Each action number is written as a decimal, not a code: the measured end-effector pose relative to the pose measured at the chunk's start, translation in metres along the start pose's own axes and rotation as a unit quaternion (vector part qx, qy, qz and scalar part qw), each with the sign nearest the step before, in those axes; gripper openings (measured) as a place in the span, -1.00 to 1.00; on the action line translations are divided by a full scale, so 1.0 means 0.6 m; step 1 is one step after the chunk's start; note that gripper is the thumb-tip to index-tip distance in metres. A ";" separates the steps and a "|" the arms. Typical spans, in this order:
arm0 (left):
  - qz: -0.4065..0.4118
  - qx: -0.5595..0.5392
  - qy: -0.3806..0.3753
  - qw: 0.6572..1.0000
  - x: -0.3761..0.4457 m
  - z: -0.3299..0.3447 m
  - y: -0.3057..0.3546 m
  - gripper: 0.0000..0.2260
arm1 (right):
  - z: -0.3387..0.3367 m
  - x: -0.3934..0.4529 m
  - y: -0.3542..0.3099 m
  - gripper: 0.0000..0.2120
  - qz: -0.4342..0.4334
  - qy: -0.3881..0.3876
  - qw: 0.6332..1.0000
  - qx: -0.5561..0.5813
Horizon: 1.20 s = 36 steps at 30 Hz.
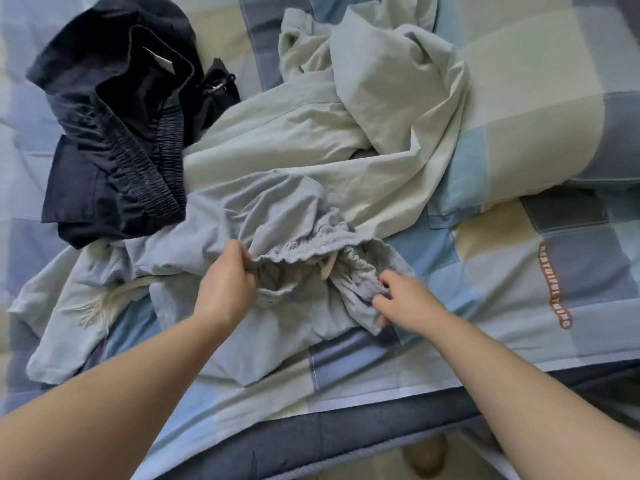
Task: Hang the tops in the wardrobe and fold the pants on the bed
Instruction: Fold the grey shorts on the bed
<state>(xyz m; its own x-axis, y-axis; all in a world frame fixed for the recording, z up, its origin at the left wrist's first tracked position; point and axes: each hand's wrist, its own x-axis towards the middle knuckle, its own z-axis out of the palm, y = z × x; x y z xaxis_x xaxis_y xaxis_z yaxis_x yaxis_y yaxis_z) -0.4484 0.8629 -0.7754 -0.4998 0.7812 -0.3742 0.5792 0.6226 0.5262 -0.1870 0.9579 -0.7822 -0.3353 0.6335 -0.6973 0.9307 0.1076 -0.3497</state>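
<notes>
Grey drawstring pants (277,216) lie crumpled near the front edge of the bed, waistband toward me. My left hand (227,280) pinches the waistband at its left side. My right hand (403,297) grips the gathered grey cloth at the waistband's right side. Pale green pants (346,140) spread out behind and under the grey pair, their fringed cord trailing at the left. Dark navy pants (114,133) with an elastic waistband sit bunched at the back left.
The bed wears a checked blue, beige and grey cover (519,278). A pillow (554,98) in the same check lies at the back right. The bed's dark blue front edge (329,434) runs below my arms, with floor beneath.
</notes>
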 end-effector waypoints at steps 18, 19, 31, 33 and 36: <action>0.048 0.134 0.067 0.988 -0.145 -0.438 -0.167 -0.67 | -0.035 -0.305 -0.269 -0.62 -0.050 0.160 0.933 -0.319; 0.043 0.105 0.087 0.990 -0.153 -0.465 -0.171 -0.68 | -0.044 -0.325 -0.298 -0.60 -0.051 0.178 0.930 -0.318; 0.138 0.068 0.236 0.959 -0.318 -0.962 -0.255 -0.82 | -0.116 -0.641 -0.658 -0.65 -0.040 0.336 0.884 -0.323; 0.178 0.127 0.237 0.947 -0.348 -1.036 -0.271 -0.82 | -0.128 -0.674 -0.701 -0.61 -0.033 0.362 0.876 -0.317; 0.202 0.229 0.239 0.922 -0.393 -1.129 -0.296 -0.82 | -0.142 -0.722 -0.774 -0.59 -0.023 0.399 0.867 -0.298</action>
<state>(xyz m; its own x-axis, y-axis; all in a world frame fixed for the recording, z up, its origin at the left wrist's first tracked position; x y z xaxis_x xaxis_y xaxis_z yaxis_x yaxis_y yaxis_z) -0.8695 0.5367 -0.2630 -0.3474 0.9121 0.2175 0.9365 0.3256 0.1302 -0.4616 0.6990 -0.2644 -0.3868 0.9211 0.0456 0.9092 0.3726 0.1860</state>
